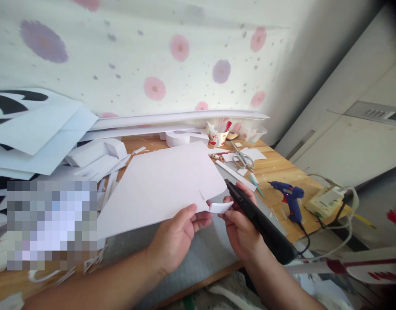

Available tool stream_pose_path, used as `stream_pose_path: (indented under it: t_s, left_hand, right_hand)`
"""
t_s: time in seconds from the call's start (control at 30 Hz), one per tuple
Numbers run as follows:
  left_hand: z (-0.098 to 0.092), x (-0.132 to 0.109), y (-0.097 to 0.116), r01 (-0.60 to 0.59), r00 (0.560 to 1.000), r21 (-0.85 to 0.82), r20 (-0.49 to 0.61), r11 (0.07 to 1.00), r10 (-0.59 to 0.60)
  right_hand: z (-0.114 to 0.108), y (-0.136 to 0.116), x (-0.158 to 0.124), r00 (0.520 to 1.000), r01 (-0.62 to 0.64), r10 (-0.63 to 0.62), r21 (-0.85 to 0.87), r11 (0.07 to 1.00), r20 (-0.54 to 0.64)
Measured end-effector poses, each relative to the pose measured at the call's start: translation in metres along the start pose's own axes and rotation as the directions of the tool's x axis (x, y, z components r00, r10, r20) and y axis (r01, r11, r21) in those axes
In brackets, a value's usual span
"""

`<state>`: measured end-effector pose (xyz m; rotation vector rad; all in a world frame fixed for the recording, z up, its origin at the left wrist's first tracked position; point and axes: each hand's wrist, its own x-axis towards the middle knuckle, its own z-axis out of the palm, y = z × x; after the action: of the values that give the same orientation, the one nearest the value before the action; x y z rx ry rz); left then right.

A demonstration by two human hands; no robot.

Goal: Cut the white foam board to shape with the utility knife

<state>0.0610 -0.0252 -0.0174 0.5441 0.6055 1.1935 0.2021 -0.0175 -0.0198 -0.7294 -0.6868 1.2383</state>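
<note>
My left hand [177,234] pinches the near edge of the sheet [165,185] above the mat [207,258]; my right hand [245,234] grips the black tool [265,228] and pinches a strip [220,208] beside the sheet's corner. Beyond are the glue gun [291,200], scissors [239,155] and, farthest, the cup [218,139].

"What's at the back?"
"A white covering [127,64] with a pink and purple floral print fills the upper left and centre."
"And the right?"
"A pale panelled unit [356,133] slants across the upper right."
"Furniture?"
"A wooden table [278,168], mid-frame; soft light, shadow beside the unit."
</note>
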Motion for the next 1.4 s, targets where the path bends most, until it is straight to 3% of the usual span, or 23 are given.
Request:
stream_pose_path:
  t_s: [0.23, 0.37, 0.5, 0.6, 0.67, 0.77, 0.9, 1.0, 1.1, 1.17, 1.23, 1.3, 1.4]
  left_hand:
    - [0.004, -0.007, 0.0, -0.121, 0.993, 0.134, 0.03, 0.984, 0.118]
    - [0.006, -0.006, 0.013, -0.243, 0.97, 0.186, 0.057, 0.952, 0.236]
    - [0.005, -0.004, 0.022, -0.281, 0.96, 0.292, 0.084, 0.914, 0.268]
    - [0.003, -0.004, 0.026, -0.283, 0.959, 0.369, 0.102, 0.885, 0.264]
    - [0.003, -0.002, 0.032, -0.282, 0.959, 0.404, 0.099, 0.87, 0.265]
    - [0.005, 0.002, 0.045, -0.286, 0.955, 0.413, 0.053, 0.865, 0.291]
    - [0.003, 0.01, 0.06, -0.301, 0.948, 0.397, 0.022, 0.867, 0.319]
    - [-0.001, 0.015, 0.064, -0.307, 0.944, 0.393, 0.01, 0.867, 0.33]
    - [-0.004, 0.018, 0.065, -0.307, 0.942, 0.385, -0.006, 0.871, 0.335]
    - [-0.003, 0.018, 0.066, -0.306, 0.941, 0.38, -0.017, 0.873, 0.338]
    - [-0.002, 0.018, 0.067, -0.311, 0.938, 0.373, -0.029, 0.874, 0.345]
    - [0.001, 0.017, 0.067, -0.317, 0.934, 0.365, -0.042, 0.875, 0.356]
    - [0.003, 0.017, 0.063, -0.33, 0.925, 0.347, -0.064, 0.878, 0.374]
  right_hand:
    - [-0.013, 0.003, -0.006, 0.998, 0.067, -0.066, -0.088, 0.994, 0.015]
    - [-0.037, 0.01, -0.006, 0.996, 0.087, -0.086, -0.19, 0.978, 0.011]
    - [-0.06, 0.006, -0.001, 0.972, 0.233, -0.213, -0.496, 0.837, 0.098]
    - [-0.062, -0.005, 0.005, 0.937, 0.349, -0.299, -0.487, 0.801, 0.18]
    - [-0.059, -0.012, 0.009, 0.927, 0.361, -0.27, -0.433, 0.826, 0.26]
    - [-0.055, -0.023, 0.014, 0.917, 0.252, -0.084, -0.401, 0.881, 0.39]
    - [-0.052, -0.033, 0.014, 0.863, -0.039, 0.21, -0.353, 0.935, 0.46]
    - [-0.045, -0.034, 0.011, 0.845, -0.196, 0.272, -0.207, 0.959, 0.46]
    - [-0.036, -0.032, 0.008, 0.843, -0.242, 0.274, -0.127, 0.962, 0.464]
    - [-0.031, -0.029, 0.007, 0.874, -0.162, 0.236, -0.204, 0.965, 0.425]
    - [-0.028, -0.025, 0.006, 0.886, 0.024, 0.156, -0.38, 0.925, 0.437]
    - [-0.026, -0.021, 0.007, 0.838, 0.253, 0.087, -0.526, 0.812, 0.538]
    - [-0.026, -0.008, 0.009, 0.748, 0.479, -0.009, -0.531, 0.699, 0.663]
